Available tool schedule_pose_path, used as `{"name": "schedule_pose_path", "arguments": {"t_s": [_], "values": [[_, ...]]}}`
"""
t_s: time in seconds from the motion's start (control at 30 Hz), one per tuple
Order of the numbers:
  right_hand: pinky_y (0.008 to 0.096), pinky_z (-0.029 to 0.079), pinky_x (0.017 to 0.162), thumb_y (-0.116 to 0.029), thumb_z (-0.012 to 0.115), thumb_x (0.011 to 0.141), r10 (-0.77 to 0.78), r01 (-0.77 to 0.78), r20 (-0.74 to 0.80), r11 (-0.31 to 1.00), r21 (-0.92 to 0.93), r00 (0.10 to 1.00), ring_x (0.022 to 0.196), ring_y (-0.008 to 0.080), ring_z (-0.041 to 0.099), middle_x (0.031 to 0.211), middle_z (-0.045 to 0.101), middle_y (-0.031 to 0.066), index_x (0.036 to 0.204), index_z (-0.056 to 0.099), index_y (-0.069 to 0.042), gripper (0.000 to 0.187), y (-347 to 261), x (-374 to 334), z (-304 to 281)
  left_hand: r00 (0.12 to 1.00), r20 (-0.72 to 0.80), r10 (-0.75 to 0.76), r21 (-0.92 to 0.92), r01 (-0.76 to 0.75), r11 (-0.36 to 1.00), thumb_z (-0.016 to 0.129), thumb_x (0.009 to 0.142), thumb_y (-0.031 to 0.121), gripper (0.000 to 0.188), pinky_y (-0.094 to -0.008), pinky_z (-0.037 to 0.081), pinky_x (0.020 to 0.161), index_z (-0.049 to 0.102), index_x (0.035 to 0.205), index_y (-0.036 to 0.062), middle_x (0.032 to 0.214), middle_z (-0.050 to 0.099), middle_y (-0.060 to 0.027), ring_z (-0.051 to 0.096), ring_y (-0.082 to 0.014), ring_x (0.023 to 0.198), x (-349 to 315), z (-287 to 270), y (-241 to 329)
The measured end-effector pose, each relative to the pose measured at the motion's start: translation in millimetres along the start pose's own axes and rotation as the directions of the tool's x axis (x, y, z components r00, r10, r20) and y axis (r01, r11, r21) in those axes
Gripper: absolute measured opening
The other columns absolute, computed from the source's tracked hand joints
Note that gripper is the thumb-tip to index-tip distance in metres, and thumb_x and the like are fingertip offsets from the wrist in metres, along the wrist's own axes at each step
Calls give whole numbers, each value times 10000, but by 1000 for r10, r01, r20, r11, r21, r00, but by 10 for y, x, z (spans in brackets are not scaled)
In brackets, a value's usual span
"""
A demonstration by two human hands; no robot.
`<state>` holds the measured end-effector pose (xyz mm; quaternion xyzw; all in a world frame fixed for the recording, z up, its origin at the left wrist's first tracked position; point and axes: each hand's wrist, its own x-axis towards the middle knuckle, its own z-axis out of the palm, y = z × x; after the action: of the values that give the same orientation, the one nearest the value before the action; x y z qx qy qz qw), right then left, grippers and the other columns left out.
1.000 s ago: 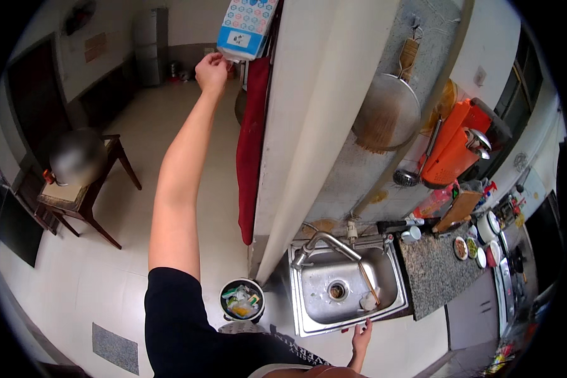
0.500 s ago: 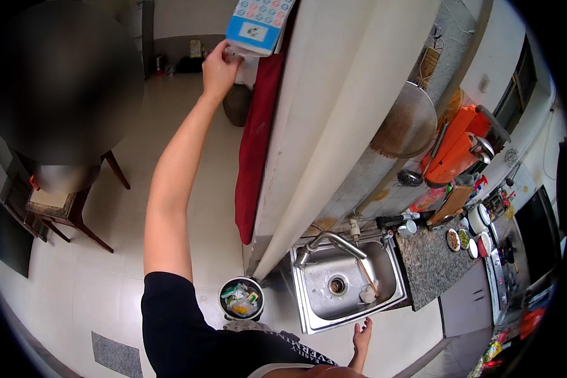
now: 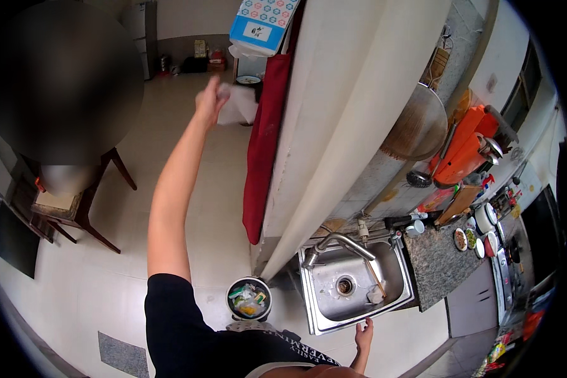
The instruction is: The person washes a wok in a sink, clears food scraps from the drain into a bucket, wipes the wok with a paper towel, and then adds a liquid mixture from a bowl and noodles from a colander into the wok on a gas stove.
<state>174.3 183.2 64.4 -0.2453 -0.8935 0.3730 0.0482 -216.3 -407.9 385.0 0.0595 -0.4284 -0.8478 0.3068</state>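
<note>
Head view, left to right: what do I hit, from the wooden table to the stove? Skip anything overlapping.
Wooden table → left hand → white tissue it holds → red cloth → right hand, holding nothing → granite countertop → stove.

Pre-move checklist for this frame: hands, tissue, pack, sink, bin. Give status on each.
1. Left hand holds tissue: ok, though the tissue is blurred.
2. Tissue apart from pack: ok, a gap shows below the pack.
3. Right hand free: ok, nothing visible in it; whether it touches the sink edge, cannot tell.
4. Tap not running: ok, no stream visible.
5. Sink empty: not ok, a stick and a whitish lump are in it.
6. Bin uncovered: ok, litter shows inside.
</note>
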Motion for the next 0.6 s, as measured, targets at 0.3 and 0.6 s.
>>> {"name": "schedule_pose_path", "arguments": {"t_s": [0.3,0.6], "values": [[360,389,857,-66,579,761,23,-20,-54,998,58,998,1023,283,469,1141,468,173,1172,409,-45,446,241,-213,154,981,146,-131,-295,170,940,492,812,-5,179,-315,474,774,508,983,-55,959,544,-126,538,-224,871,17,600,213],[371,392,857,-114,599,740,-10,-4,-183,997,-74,983,1004,311,481,1129,481,186,1140,455,-54,430,663,-643,-182,926,-210,313,929,89,360,561,719,54,277,-312,451,717,548,980,-38,903,587,-124,566,-212,811,-1413,-2351,-1416]]}}
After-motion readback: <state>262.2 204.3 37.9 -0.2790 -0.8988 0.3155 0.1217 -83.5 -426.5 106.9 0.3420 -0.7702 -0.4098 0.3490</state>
